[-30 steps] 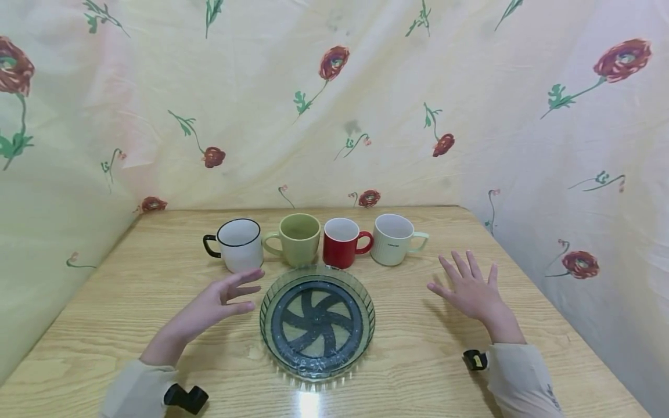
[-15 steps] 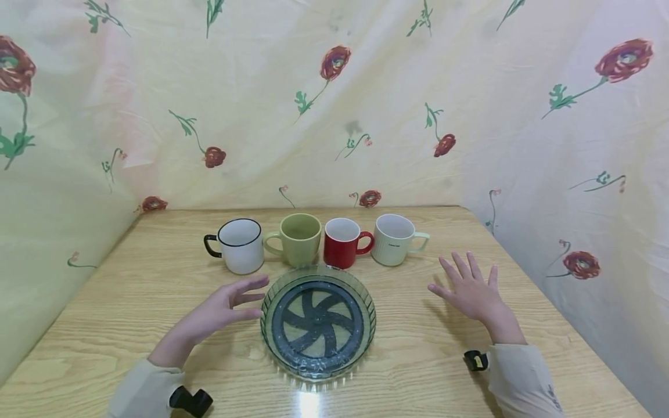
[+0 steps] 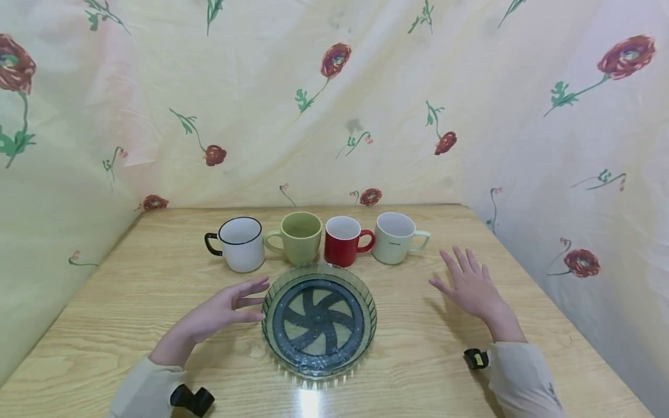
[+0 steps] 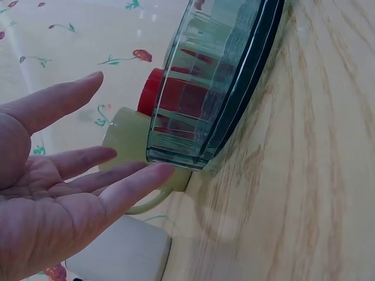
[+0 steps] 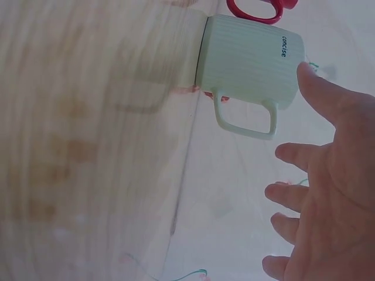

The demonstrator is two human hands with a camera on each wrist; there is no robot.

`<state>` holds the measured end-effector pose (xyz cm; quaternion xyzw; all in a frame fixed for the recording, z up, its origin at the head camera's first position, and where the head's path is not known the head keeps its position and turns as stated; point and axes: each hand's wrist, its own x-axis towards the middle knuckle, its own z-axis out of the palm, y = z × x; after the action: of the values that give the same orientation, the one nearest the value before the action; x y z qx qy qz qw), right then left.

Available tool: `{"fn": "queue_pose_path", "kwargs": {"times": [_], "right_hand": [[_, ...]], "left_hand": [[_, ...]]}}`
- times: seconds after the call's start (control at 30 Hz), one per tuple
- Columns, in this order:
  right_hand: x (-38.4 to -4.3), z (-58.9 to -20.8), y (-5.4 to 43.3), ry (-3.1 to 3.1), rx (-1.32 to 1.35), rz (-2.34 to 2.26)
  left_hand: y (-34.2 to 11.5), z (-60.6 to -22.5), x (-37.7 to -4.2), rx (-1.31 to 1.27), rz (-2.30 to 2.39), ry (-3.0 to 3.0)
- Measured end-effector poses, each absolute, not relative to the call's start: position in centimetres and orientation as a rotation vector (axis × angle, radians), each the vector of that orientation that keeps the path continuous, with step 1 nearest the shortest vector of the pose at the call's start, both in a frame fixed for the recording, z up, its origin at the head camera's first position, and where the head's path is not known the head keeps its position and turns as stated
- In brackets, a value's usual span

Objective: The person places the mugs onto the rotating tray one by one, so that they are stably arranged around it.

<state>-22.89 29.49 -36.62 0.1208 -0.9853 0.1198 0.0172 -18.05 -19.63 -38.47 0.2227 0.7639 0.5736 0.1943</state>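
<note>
A round clear-glass dish (image 3: pixel 370 334) with a fluted wall and a dark swirl pattern in its base lies in the middle of the wooden table. My left hand (image 3: pixel 230 307) is just left of it, fingers extended and apart, fingertips right at the dish's rim; in the left wrist view the dish (image 4: pixel 193 111) shows side-on beyond the fingers. My right hand (image 3: pixel 470 290) hovers over the table at the right, fingers spread, holding nothing. The pale green mug (image 5: pixel 252 58) marked "concise" is nearest to it.
Behind the dish stand a white mug with black rim (image 3: pixel 243 252), a yellow-green mug (image 3: pixel 300 241), a red mug (image 3: pixel 341 247) and the pale green ribbed mug (image 3: pixel 392 244) in a row. Flowered cloth (image 3: pixel 261 116) hangs behind the wooden table (image 3: pixel 407 360) and along its sides.
My left hand has moved right and slightly toward me, up to the dish's edge. The right hand's fingers have drawn slightly closer together. Dish and mugs stay where they were.
</note>
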Motion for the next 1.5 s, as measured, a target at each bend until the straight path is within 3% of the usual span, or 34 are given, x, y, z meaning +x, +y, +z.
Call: {"fn": "queue_pose_path", "kwargs": {"times": [1.17, 1.5], "right_hand": [[-23.2, -36.7, 29.4, -3.066, 0.414, 0.404], [-24.1, -36.5, 29.5, -3.086, 0.535, 0.684]], "left_hand": [[-19.9, -38.4, -18.0, 0.607, 1.582, 1.981], [-19.8, -38.1, -17.8, 0.598, 1.566, 2.010]]}}
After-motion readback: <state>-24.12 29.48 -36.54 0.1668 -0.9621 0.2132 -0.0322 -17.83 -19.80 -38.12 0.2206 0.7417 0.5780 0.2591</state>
